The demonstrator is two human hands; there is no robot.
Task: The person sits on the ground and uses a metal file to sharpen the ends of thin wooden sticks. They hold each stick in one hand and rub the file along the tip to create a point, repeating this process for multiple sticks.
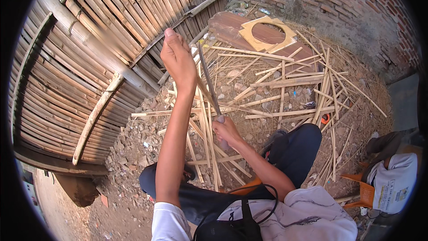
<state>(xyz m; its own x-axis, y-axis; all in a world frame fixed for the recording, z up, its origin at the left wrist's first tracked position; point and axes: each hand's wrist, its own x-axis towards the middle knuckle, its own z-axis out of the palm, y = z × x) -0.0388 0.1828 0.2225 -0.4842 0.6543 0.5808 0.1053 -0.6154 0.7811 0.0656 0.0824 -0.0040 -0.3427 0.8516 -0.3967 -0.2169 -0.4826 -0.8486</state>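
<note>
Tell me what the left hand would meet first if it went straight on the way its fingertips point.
Probably the bamboo wall beyond the left hand, though depth is unclear from this single view.

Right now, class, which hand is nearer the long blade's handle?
Right. The right hand grips the handle; the left hand is raised, apart from it, toward the picture's upper left.

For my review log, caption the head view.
Right hand grips a long-bladed knife, left hand up beside it, amid scattered pale strips.
</note>
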